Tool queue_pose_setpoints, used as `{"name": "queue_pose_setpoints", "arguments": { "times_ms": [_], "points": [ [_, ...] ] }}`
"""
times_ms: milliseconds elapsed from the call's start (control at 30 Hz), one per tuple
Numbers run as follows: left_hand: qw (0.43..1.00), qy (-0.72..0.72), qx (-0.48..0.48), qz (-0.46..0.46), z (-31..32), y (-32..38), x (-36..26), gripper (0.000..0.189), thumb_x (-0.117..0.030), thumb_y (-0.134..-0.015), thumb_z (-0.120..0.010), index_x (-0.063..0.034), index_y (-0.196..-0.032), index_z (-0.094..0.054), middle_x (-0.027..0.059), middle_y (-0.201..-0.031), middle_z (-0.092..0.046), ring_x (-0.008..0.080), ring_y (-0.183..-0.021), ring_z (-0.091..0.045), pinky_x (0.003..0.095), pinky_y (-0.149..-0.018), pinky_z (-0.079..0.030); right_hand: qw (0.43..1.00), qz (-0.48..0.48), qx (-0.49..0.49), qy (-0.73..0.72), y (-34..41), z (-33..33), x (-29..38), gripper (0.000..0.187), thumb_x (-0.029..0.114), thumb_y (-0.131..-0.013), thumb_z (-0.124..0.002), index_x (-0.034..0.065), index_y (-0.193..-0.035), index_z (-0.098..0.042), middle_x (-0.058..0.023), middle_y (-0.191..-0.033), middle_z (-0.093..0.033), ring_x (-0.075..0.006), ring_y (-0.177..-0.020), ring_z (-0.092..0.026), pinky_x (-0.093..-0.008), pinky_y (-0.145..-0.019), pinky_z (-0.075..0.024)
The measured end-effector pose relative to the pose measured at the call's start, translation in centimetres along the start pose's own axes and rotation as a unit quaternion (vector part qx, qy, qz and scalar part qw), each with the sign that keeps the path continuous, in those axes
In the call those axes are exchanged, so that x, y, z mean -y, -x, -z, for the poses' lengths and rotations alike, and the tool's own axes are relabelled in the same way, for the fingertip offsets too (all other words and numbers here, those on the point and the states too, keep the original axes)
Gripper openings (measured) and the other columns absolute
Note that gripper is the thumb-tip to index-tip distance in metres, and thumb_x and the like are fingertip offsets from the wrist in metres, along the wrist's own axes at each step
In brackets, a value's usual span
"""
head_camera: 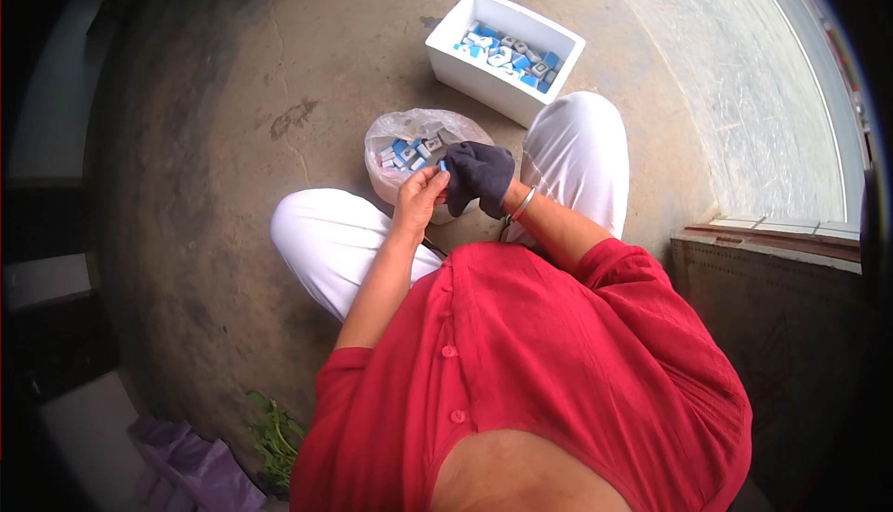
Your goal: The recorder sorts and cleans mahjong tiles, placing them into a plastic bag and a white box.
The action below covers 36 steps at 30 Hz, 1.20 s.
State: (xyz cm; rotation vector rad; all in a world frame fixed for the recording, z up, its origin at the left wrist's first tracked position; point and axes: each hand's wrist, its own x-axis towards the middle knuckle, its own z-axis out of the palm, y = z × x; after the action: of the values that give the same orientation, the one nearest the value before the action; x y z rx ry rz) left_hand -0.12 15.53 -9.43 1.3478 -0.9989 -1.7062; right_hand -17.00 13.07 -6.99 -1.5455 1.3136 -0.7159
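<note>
Between the thumb and fingers of my left hand (421,194) is a small blue-and-white mahjong tile (442,165). A dark grey cloth (481,169) drapes over my right hand (515,195), hiding its fingers; the cloth meets the tile's right side. Both hands are above the near edge of a translucent plastic bag (384,128), its mouth spread wide. Inside the bag lie several loose mahjong tiles (408,153), some with engraved faces up. Beyond it, a white foam box (474,83) contains a heap of similar tiles (501,57).
My bent knees in white trousers (328,226) flank the bag on the concrete floor (209,128). At lower left are green leafy stems (275,435) and a purple cloth or bag (199,467). A low wall with a ledge (767,240) stands to the right.
</note>
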Motion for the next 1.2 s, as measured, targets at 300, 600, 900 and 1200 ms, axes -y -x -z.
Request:
{"name": "queue_pose_setpoints", "arguments": {
  "times_ms": [300, 600, 900, 1200],
  "points": [
    [0.981, -0.054, -0.064, -0.177, 0.3, -0.7, 0.1, 0.027, -0.011, -0.083, -0.066, -0.0035, -0.108, -0.059, 0.0017, -0.096, -0.061, 0.0122, -0.083, -0.06, 0.0251, -0.073, -0.048, 0.955, 0.214, 0.027, 0.204, -2.1, 0.0, -0.4, 0.032, 0.018, -0.057, -0.073, 0.0055, -0.086, -0.062, -0.0155, -0.077, -0.064, -0.036, -0.072, -0.062, -0.0391, -0.063, -0.0487],
    [0.905, -0.314, -0.088, -0.275, -0.3, 0.3, -0.7, 0.027, -0.003, -0.073, -0.067, -0.0022, -0.1, -0.061, 0.0103, -0.088, -0.06, 0.0214, -0.075, -0.063, 0.0309, -0.067, -0.051, 0.933, 0.189, 0.21, 0.223, -1.9, 0.7, 1.0, 0.021, 0.018, -0.061, -0.07, 0.0059, -0.078, -0.066, -0.0181, -0.078, -0.064, -0.0359, -0.075, -0.062, -0.0419, -0.063, -0.0483],
    [0.964, -0.137, -0.06, -0.22, 0.3, -0.8, 0.7, 0.026, 0.0, -0.08, -0.063, 0.001, -0.106, -0.06, 0.0053, -0.091, -0.063, 0.0142, -0.083, -0.063, 0.0258, -0.073, -0.051, 0.919, 0.292, 0.196, 0.176, -2.3, 1.6, -0.3, 0.018, 0.014, -0.056, -0.071, 0.0036, -0.068, -0.063, -0.0189, -0.067, -0.06, -0.0355, -0.066, -0.059, -0.0412, -0.058, -0.0458],
    [0.992, 0.069, -0.021, -0.101, 0.6, -0.1, -0.4, 0.034, -0.007, -0.086, -0.062, -0.0008, -0.118, -0.055, 0.0043, -0.103, -0.063, 0.011, -0.091, -0.059, 0.0254, -0.081, -0.048, 0.924, 0.363, 0.116, 0.025, -1.5, 1.6, 0.2, 0.02, 0.009, -0.056, -0.066, 0.0057, -0.074, -0.058, -0.0173, -0.068, -0.057, -0.0368, -0.064, -0.053, -0.0398, -0.057, -0.0423]
  ]
}}
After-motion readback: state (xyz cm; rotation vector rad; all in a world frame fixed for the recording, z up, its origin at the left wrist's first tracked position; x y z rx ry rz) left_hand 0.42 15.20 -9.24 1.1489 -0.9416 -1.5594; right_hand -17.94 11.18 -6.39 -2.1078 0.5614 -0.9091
